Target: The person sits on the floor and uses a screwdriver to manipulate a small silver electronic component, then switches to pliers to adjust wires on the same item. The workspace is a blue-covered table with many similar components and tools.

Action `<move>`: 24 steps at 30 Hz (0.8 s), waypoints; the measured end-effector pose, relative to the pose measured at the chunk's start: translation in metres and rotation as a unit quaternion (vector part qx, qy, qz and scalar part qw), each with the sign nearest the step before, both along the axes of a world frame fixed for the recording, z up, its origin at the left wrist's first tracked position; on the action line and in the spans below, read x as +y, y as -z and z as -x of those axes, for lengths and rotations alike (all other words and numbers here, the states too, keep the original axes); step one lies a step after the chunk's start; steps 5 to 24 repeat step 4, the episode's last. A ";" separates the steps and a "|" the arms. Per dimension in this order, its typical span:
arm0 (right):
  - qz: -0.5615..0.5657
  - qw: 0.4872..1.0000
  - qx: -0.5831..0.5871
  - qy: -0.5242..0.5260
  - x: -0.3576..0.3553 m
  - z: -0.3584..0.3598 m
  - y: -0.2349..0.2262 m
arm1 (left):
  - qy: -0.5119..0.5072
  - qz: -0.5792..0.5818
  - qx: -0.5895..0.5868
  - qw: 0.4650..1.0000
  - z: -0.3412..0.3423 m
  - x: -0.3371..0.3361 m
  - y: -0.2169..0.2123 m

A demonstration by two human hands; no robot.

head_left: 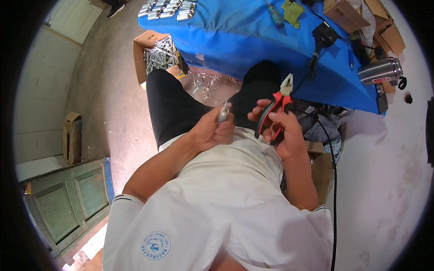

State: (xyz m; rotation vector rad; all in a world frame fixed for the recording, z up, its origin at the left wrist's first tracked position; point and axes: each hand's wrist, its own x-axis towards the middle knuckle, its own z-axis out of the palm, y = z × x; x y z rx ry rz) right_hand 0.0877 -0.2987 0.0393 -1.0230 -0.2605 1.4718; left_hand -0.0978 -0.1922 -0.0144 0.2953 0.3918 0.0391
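Note:
My left hand [215,128] is closed around a small silvery metal part [223,114], its thin pointed end sticking up past the thumb. The fingers hide the rest of that part. In my right hand [287,131] is a pair of combination pliers [275,108] with red and black handles. Their jaws [286,85] point up and away from me and look slightly parted, with nothing between them. The pliers and the metal part are apart, both held above my lap.
A blue-covered table [217,40] stands ahead, bearing rows of silvery metal pieces [167,9], a screwdriver [275,16], a green cloth [293,12] and a black adapter [324,34]. A steel flask [379,71] lies right. A cardboard box [141,54] of metal parts sits left; a black cable [335,194] hangs beside me.

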 end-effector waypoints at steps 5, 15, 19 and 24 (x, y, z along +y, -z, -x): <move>0.092 0.982 -0.160 -0.048 -0.011 0.018 0.021 | -0.008 0.008 -0.015 1.000 -0.001 -0.001 0.000; 0.092 0.982 -0.160 -0.048 -0.011 0.018 0.021 | -0.008 0.008 -0.015 1.000 -0.001 -0.001 0.000; 0.092 0.982 -0.160 -0.048 -0.011 0.018 0.021 | -0.008 0.008 -0.015 1.000 -0.001 -0.001 0.000; 0.092 0.982 -0.160 -0.048 -0.011 0.018 0.021 | -0.008 0.008 -0.015 1.000 -0.001 -0.001 0.000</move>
